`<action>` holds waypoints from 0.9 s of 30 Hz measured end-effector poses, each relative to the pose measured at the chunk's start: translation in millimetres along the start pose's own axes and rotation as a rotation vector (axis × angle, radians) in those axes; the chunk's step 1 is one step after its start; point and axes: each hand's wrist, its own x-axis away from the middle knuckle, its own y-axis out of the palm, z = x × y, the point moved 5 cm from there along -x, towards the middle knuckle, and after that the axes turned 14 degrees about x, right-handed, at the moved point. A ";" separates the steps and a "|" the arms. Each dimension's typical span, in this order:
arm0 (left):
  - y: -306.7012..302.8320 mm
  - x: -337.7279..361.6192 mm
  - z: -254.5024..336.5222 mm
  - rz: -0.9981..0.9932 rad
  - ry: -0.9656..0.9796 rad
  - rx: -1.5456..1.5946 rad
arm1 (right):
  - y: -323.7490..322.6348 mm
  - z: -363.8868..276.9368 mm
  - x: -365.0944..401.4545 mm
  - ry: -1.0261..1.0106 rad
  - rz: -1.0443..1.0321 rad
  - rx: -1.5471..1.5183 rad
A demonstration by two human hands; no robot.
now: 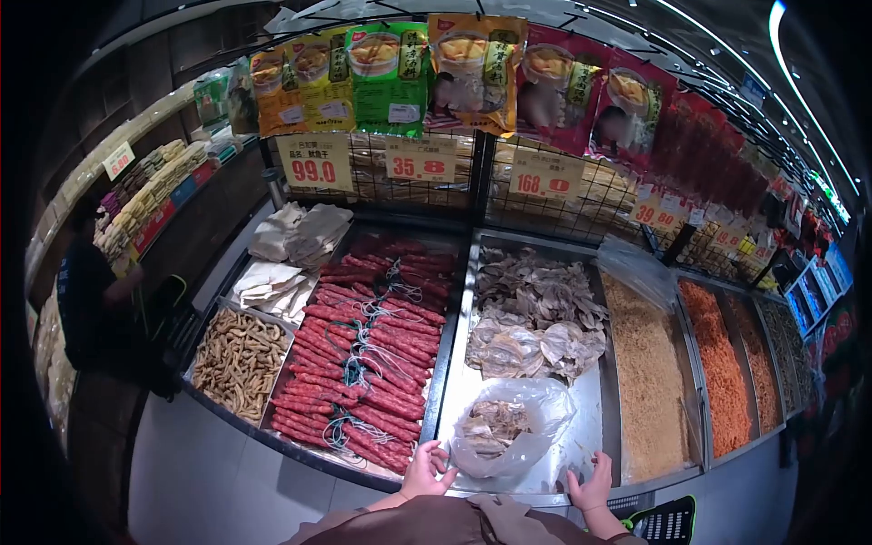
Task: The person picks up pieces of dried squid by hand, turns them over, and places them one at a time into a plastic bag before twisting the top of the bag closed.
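Observation:
A clear plastic bag (543, 406) holding some flat dried fish (493, 423) sits in the front of a metal tray (576, 413). My left hand (425, 470) is just left of the bag, by the tray's front corner, with its fingers apart and nothing in them. Right of the bag, over the tray's front edge, my right hand (592, 481) is also open, fingers spread and loosely curved. Behind the bag lies a heap of flat dried fish (540, 309). Tied red sausages (363, 354) fill the neighbouring tray beside my left hand.
Bins of small tan dried goods (647, 381) and orange dried goods (718, 372) stand to the right. Packets (386, 65) hang above price signs (315, 163). A green-edged black basket (665, 521) is low by my right arm. Another person (91, 291) is at the left.

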 end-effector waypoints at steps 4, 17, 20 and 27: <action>1.0 0.5 4.9 0.015 -0.046 -0.021 | -1.4 -0.8 -0.5 0.015 -0.039 -0.004; -1.3 0.2 -7.6 -0.016 -0.002 0.001 | -3.6 -1.9 -0.8 0.006 -0.056 0.027; -1.0 0.2 -5.4 -0.006 -0.004 0.010 | -3.5 -2.2 -1.2 0.009 -0.052 0.045; -1.5 1.9 -12.2 0.014 -0.021 0.063 | -1.4 -0.3 -1.2 0.024 -0.075 0.039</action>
